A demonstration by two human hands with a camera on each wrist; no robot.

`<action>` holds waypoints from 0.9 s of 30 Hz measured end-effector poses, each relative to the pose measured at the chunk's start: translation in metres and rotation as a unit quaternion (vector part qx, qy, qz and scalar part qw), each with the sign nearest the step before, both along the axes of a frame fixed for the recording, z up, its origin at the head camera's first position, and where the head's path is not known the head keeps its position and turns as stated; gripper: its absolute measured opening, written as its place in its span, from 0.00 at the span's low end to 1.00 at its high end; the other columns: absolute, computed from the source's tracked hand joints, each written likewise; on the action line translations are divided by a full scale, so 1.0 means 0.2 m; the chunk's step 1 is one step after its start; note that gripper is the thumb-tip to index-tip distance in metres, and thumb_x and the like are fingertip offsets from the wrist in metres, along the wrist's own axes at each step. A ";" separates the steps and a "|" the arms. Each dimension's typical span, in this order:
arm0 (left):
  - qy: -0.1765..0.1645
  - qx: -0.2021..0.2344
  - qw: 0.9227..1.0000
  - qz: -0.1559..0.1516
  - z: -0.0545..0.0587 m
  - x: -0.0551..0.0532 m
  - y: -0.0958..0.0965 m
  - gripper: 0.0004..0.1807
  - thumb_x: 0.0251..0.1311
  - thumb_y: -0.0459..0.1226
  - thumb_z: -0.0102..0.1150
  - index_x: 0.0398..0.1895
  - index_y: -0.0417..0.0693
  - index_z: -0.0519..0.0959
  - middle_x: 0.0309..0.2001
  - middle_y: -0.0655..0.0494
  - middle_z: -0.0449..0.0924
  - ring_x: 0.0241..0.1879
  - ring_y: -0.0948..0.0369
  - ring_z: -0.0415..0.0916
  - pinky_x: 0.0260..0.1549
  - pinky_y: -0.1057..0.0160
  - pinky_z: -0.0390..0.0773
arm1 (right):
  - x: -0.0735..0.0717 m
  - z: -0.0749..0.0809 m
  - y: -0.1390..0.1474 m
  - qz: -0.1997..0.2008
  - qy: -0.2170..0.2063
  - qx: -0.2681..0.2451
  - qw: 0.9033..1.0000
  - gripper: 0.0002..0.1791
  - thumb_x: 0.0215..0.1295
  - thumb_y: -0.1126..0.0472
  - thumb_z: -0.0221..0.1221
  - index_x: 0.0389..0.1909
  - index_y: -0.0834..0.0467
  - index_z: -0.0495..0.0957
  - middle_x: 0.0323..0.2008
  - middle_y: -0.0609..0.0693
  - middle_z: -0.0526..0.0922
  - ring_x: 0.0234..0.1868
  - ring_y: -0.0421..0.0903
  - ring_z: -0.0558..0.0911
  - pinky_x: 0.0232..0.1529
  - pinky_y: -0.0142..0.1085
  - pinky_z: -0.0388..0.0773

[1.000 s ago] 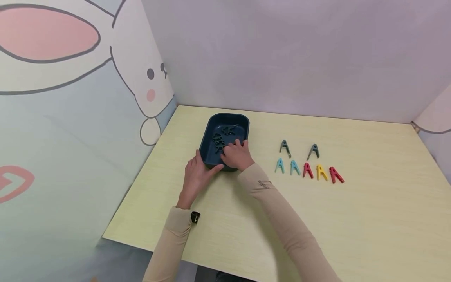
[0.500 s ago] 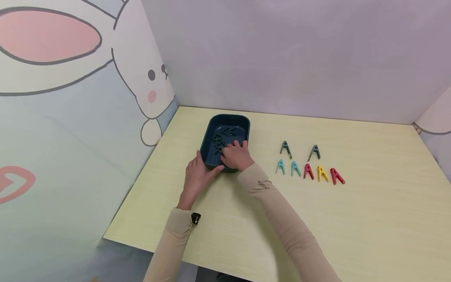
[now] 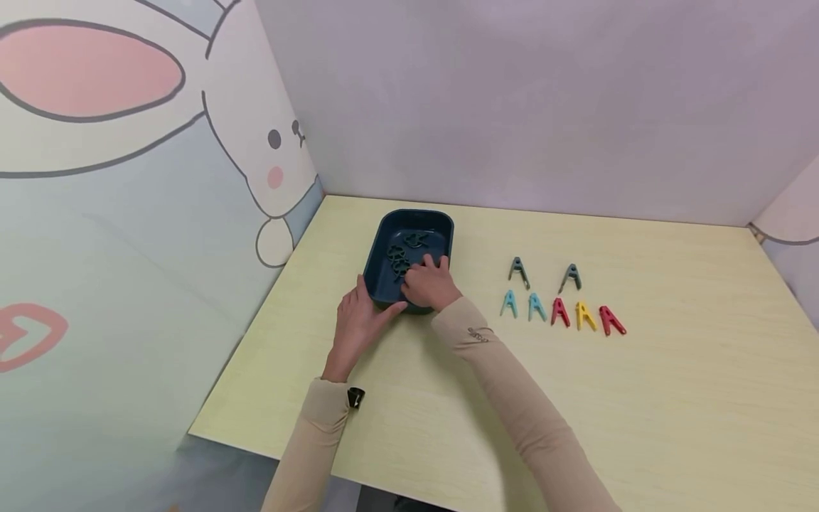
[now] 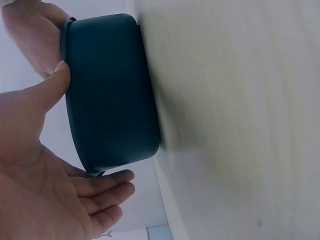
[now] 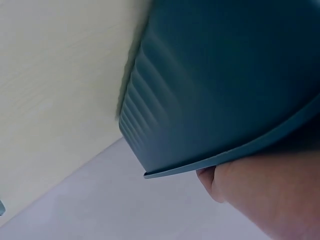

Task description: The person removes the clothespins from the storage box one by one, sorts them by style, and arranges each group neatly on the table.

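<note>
A dark teal rectangular basin stands on the table. My left hand rests at its near left corner, thumb along the near rim and fingers against the left side. The left wrist view shows that thumb on the rim and the fingers held fairly straight. My right hand reaches over the right rim into the basin, its fingertips down inside; I cannot tell whether they hold anything. Inside lie several small dark green looped pieces. The right wrist view has the basin's ribbed outer wall hiding the right fingers.
Right of the basin, two grey-green clothespins lie apart in a back row. Ahead of them, nearer me, runs a row of light blue clothespins, red clothespins and a yellow clothespin. Walls border the table at back and left.
Both hands stay at the basin in nearly the same pose. The whole view has shifted very slightly. The clothespins lie as before.
</note>
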State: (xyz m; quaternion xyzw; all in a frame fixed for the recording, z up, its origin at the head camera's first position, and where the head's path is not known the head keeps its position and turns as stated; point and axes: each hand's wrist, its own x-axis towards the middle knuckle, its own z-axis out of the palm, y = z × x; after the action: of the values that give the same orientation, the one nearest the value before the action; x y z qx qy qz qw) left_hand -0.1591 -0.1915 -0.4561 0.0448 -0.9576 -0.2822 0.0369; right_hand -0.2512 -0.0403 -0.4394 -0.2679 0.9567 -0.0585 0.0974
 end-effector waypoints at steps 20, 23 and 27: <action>-0.004 -0.003 1.000 0.000 0.00 0.01 0.00 0.62 0.63 0.61 0.66 0.80 0.26 0.45 0.74 0.25 0.57 0.73 0.34 0.56 0.73 0.40 0.54 | 0.03 -0.02 0.06 -0.024 0.005 -0.076 0.997 0.34 0.82 0.35 0.40 0.63 0.53 0.83 0.66 0.51 0.77 0.67 0.58 0.62 0.62 0.62 0.54; -0.006 -0.002 1.000 0.000 0.00 0.01 0.00 0.62 0.63 0.62 0.65 0.80 0.27 0.44 0.75 0.26 0.57 0.73 0.35 0.56 0.73 0.40 0.54 | 0.03 -0.02 0.08 -0.028 0.000 -0.091 0.995 0.36 0.81 0.33 0.37 0.61 0.53 0.85 0.67 0.51 0.76 0.69 0.58 0.61 0.64 0.63 0.52; -0.005 -0.007 1.000 0.000 0.00 0.01 0.00 0.62 0.64 0.61 0.66 0.80 0.26 0.44 0.74 0.25 0.57 0.73 0.34 0.56 0.73 0.39 0.54 | 0.04 -0.02 0.10 -0.033 -0.004 -0.103 0.994 0.39 0.81 0.32 0.36 0.54 0.55 0.88 0.67 0.52 0.76 0.70 0.59 0.60 0.66 0.65 0.49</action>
State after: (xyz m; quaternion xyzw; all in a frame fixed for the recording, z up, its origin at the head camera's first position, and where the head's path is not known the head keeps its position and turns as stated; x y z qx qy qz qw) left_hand -0.1576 -0.1912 -0.4563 0.0462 -0.9598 -0.2750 0.0320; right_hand -0.2425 -0.0210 -0.4442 -0.2445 0.9535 -0.1611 0.0714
